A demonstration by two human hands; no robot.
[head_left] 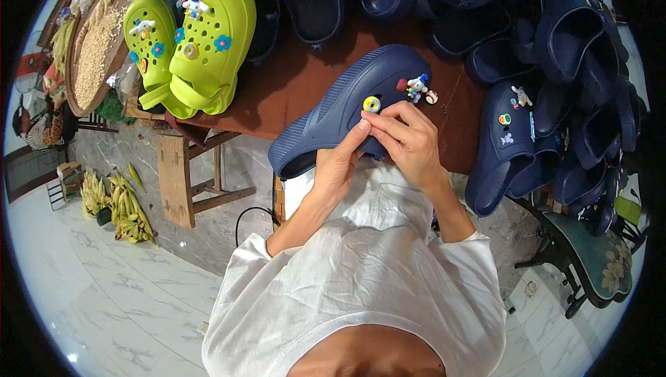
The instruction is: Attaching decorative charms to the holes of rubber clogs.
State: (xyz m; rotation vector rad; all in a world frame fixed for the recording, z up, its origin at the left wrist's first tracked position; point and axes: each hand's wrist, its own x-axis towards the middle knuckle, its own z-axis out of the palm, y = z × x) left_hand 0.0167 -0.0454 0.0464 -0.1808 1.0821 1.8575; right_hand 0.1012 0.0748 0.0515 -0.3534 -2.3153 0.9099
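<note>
A navy clog [340, 110] lies tilted across the front of the brown-covered table, its toe pointing to the upper right. My left hand [338, 169] grips its near side, with some fingers out of sight at the opening and the thumb on top. My right hand [411, 142] is closed in a pinch on the upper, its fingertips meeting my left thumb. Just above them sits a yellow ring-shaped charm [372, 104]; whatever the pinch holds is hidden. Toward the toe are a blue-and-white figure charm [417, 86], a small red charm [402, 85] and a round white-and-red charm [431, 97].
Lime-green clogs [212, 37] with charms stand at the left of the brown cloth [291, 92]. Navy clogs crowd the back and right, including a charm-decorated clog [501, 148]. A wooden stool [177, 179] stands below left, a cushioned chair [590, 255] lower right.
</note>
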